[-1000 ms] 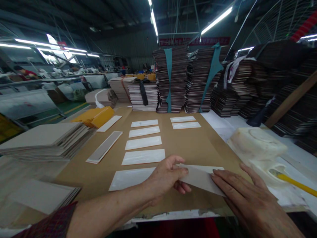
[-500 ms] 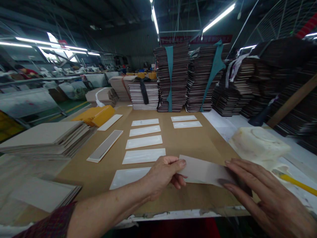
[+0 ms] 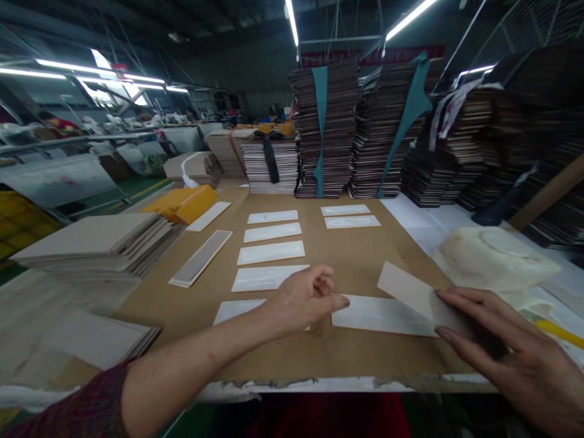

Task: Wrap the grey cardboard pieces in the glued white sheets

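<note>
A grey cardboard strip [image 3: 410,289] is pinched at its right end in my right hand [image 3: 506,347], tilted above the paper-covered table. Below it lies a white, glossy-coated strip [image 3: 374,314], partly covered by the grey one. My left hand [image 3: 310,298] is at that white strip's left end, thumb stretched out to its edge and fingers loosely curled, holding nothing. Several more white strips [image 3: 271,252] lie in a column beyond my left forearm, the nearest partly hidden by it. Two others [image 3: 351,222] lie farther back on the right.
At left are a grey strip lying on a white one [image 3: 201,258], stacked grey boards [image 3: 91,237], a smaller board pile [image 3: 100,340] and a yellow bundle [image 3: 191,204]. Tall dark stacks [image 3: 328,134] line the back. A whitish plastic container [image 3: 497,255] and yellow handle [image 3: 559,331] are at right.
My left hand has let go of the grey strip. My right hand has moved it rightward, with its left end swung up and away, so the white strip beneath now shows.
</note>
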A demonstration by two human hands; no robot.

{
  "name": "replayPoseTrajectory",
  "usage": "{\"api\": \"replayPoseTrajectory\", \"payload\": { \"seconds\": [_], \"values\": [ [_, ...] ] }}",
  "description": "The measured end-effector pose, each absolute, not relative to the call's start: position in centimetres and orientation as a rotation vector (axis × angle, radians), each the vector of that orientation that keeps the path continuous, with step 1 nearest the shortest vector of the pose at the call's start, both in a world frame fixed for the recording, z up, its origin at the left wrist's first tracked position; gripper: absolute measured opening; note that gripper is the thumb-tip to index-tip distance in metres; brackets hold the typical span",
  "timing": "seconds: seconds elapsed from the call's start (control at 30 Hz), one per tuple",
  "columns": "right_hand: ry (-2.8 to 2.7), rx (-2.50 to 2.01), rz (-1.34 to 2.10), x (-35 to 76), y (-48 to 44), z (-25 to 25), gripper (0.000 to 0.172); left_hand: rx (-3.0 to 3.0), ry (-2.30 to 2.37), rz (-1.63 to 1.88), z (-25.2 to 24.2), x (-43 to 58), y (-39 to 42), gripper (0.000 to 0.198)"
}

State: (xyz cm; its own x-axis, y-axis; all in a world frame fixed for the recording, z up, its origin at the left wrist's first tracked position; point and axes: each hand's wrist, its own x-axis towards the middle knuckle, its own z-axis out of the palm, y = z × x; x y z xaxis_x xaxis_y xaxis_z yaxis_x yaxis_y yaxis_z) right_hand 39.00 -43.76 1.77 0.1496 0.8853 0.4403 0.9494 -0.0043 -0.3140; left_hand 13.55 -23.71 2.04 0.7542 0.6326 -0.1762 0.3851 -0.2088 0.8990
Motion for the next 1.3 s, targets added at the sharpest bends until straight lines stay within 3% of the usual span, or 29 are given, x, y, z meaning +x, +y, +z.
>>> {"api": "replayPoseTrajectory", "payload": {
  "seconds": [0.1,0.27,0.47,0.83,1.3],
  "values": [
    [-1.733,-1.939,-0.032,40.5,-44.0,0.9,0.046,2.243,0.784,0.057,2.0,13.2,-22.9,0.058],
    [-1.811,-1.874,0.085,40.2,-42.8,0.6,0.037,2.457,0.584,-0.145,1.4,14.0,-23.8,0.058],
    [-1.949,-1.850,0.224,40.4,-41.0,-0.5,0.036,2.533,0.611,-0.127,0.6,14.9,-23.9,0.045],
    [-2.126,-1.762,0.239,39.4,-38.0,-0.6,0.030,2.521,0.641,-0.065,-0.3,14.8,-23.4,0.050],
    [-2.232,-1.705,0.194,39.5,-38.0,-1.5,0.028,2.602,0.619,-0.098,0.6,14.9,-23.7,0.035]
  ]
}}
